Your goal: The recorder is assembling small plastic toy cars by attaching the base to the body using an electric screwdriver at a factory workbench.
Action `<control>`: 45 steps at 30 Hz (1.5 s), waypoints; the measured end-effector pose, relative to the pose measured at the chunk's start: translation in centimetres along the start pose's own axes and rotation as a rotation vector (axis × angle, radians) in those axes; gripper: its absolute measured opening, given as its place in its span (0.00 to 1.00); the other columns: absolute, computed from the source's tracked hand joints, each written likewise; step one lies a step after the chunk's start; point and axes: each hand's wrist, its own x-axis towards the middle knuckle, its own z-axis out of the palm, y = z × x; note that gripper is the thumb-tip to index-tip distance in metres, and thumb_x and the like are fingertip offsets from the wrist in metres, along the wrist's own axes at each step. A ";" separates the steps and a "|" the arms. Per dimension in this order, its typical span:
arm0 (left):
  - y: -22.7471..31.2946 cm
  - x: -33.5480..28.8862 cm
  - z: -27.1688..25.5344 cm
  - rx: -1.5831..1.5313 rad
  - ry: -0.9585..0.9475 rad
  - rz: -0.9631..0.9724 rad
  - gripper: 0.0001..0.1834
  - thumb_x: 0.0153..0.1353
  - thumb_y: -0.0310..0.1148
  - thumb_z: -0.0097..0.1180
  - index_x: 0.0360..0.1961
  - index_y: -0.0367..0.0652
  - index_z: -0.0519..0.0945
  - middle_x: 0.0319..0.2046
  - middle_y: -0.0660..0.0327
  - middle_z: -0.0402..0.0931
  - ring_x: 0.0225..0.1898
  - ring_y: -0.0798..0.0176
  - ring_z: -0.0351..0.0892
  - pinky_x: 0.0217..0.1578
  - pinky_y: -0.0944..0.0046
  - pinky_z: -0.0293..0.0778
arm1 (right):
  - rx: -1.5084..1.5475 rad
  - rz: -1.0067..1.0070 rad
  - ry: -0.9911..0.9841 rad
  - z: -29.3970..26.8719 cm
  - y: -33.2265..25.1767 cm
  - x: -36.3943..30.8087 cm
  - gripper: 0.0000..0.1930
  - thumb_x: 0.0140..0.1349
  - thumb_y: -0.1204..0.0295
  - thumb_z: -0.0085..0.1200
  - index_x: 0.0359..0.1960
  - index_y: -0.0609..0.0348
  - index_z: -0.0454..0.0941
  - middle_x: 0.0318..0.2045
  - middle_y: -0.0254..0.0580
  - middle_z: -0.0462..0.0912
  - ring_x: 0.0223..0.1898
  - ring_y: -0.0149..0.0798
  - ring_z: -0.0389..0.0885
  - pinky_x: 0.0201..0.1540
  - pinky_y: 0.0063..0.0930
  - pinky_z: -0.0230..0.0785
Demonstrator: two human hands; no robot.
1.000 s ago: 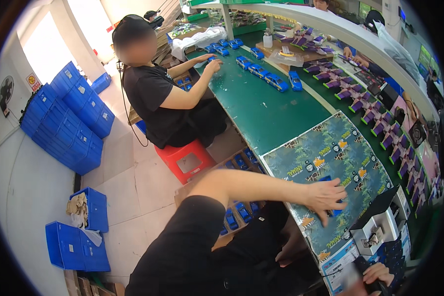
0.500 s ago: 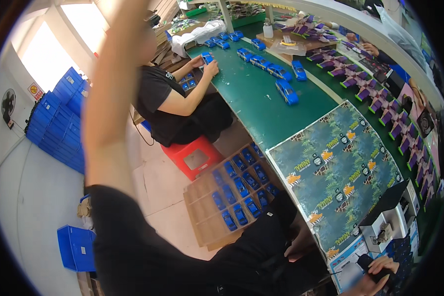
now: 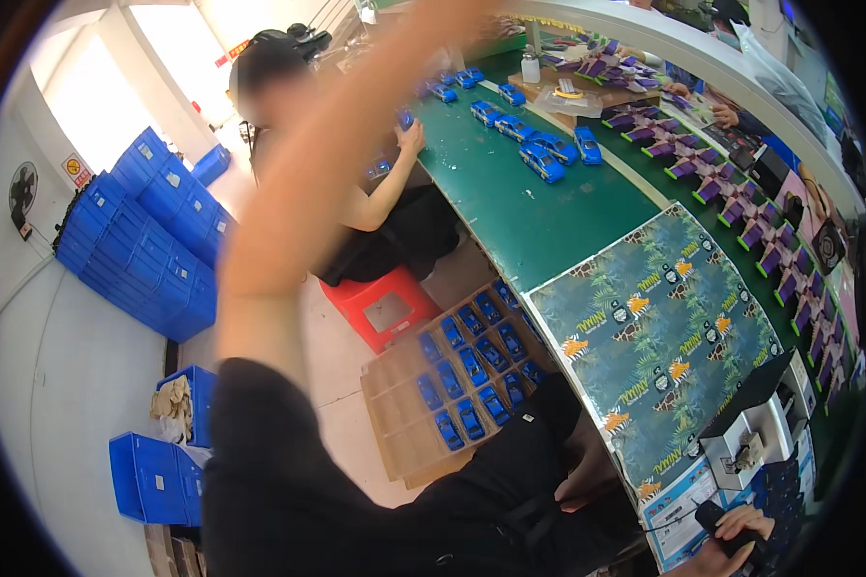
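My left forearm [image 3: 279, 231], bare below a black sleeve, rises across the view, blurred, to the top edge. Its hand is out of view, so what it touches is hidden. At the lower right my right hand [image 3: 744, 524] is closed around a black handheld object [image 3: 710, 515] with a thin cable. Beneath it lies a blue and white printed sheet [image 3: 681, 524]. A small white open box [image 3: 752, 444] stands just beyond. The patterned mat [image 3: 659, 337] covers the near bench, showing animals and leaves.
Blue toy cars [image 3: 541, 163] stand on the green bench [image 3: 568, 216]. More fill a cardboard tray [image 3: 387, 409] beside a red stool [image 3: 380, 313], where a co-worker [image 3: 375, 240] sits. Purple and green toys [image 3: 731, 202] line the far side. Blue bins [image 3: 135, 250] stack at left.
My left forearm has swung right, now covering part of the co-worker. More blue bins show at left. The nearest toy car on the bench sits closer to the row. My right hand stays put.
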 end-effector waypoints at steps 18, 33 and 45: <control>34.6 -22.9 32.5 -1.009 -0.537 -1.355 0.20 0.58 0.29 0.61 0.50 0.31 0.76 0.43 0.44 0.78 0.34 0.55 0.84 0.28 0.61 0.78 | -0.038 0.212 0.456 -1.0 -5.5 -5.9 0.25 0.49 0.61 0.70 0.37 0.68 0.72 0.20 0.43 0.76 0.20 0.37 0.75 0.25 0.32 0.73; 41.1 -19.7 38.8 -0.849 -0.714 -1.227 0.45 0.43 0.41 0.75 0.58 0.29 0.67 0.40 0.45 0.80 0.41 0.48 0.82 0.42 0.55 0.77 | -0.025 0.209 0.416 -2.7 -9.6 -9.3 0.28 0.46 0.61 0.75 0.38 0.69 0.73 0.21 0.44 0.78 0.22 0.39 0.78 0.27 0.32 0.75; 33.9 -22.5 26.0 -1.929 0.097 -2.278 0.20 0.57 0.24 0.65 0.51 0.41 0.76 0.42 0.58 0.81 0.39 0.64 0.83 0.43 0.62 0.80 | -0.151 0.051 0.421 -0.5 -10.2 -5.3 0.25 0.56 0.48 0.64 0.35 0.56 0.69 0.18 0.28 0.70 0.16 0.25 0.68 0.23 0.17 0.62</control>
